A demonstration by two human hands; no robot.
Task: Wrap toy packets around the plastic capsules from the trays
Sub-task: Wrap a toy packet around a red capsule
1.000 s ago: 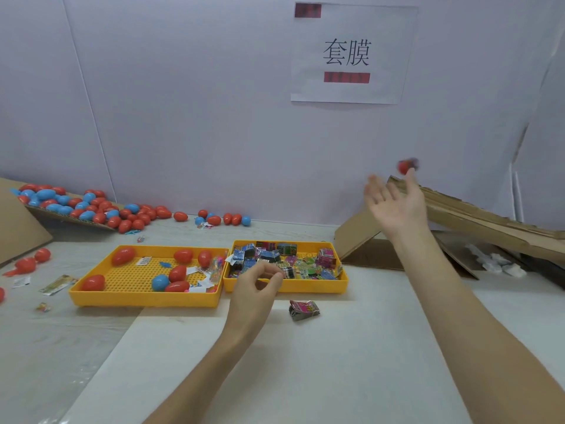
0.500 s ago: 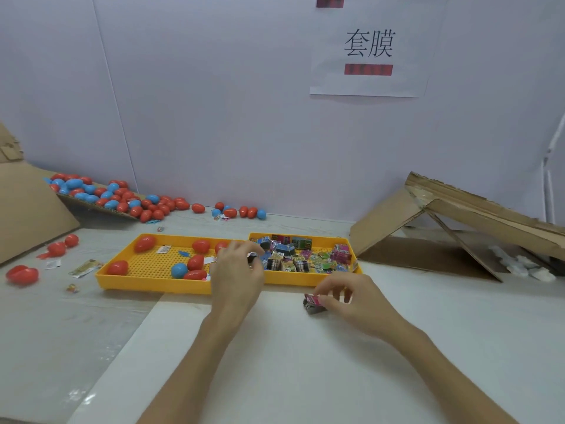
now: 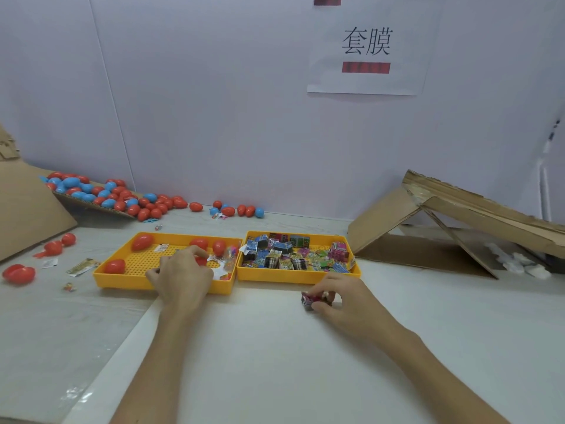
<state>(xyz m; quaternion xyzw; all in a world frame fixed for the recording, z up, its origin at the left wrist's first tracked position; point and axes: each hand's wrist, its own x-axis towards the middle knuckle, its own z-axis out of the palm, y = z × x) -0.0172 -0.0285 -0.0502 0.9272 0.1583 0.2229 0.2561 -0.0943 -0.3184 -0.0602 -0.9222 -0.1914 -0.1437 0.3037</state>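
Loads of bare worktop (image 3: 275,362) in front of both trays. Over the front edge of the left tray (image 3: 122,281), the left hand (image 3: 183,278) has its fingers curled on a red capsule (image 3: 201,261) (mostly hidden). Palm down, the right hand (image 3: 345,298) pinches a crumpled pink packet (image 3: 310,300) on the worktop, just off the front edge of the right tray (image 3: 290,276).

Bare forearms (image 3: 159,362), left grip (image 3: 183,278), right grip (image 3: 347,298)
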